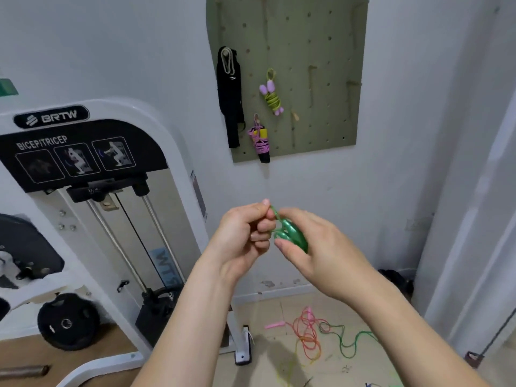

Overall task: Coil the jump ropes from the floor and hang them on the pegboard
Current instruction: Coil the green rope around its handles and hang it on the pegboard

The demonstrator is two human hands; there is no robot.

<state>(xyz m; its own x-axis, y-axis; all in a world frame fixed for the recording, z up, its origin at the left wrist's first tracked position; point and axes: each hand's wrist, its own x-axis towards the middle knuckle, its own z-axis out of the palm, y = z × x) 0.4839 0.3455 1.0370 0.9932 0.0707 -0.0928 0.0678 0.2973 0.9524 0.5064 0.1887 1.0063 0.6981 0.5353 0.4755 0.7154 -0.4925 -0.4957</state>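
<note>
A pair of shiny green jump rope handles (291, 235) is held at chest height in front of a white wall, below a pegboard. The right hand (315, 250) wraps its fingers around the handles, gripping them together. The left hand (245, 236) is closed, pinching a thin green cord loop (275, 213) between thumb and forefinger just above the handles; the two hands almost touch.

Above them, the olive-green pegboard (321, 79) hangs on the wall. Three items already hang from its pegs: a black strap (229, 101) on the left, a coiled yellow-green rope with lilac handles (272, 97) beside it, and lower down a coiled pink rope with a yellow and black handle (261, 141).

Down on the beige floor (265, 356), near the wall, loose ropes lie tangled: an orange-pink rope (307, 333) with pink handles, and a green cord (351, 344) trailing to its right.

To the left stands a white weight machine (83, 191) labelled BRTW and BICEP/TRICEP, with a black weight plate (68, 321) at its base.
</note>
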